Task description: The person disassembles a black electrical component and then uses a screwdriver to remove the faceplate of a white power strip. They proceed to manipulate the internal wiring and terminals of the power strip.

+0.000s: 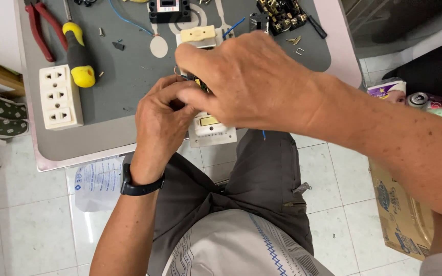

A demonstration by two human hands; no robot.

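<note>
Over the table (103, 138) edge, both hands meet on a white switch unit (212, 132). Left hand (162, 120) pinches something small at its top, fingers tight, though what it grips is hidden. Right hand (251, 82) lies across it, fingertips pressing in. Left of the grip: a white socket strip (60, 97) and a yellow screwdriver (79, 53).
</note>
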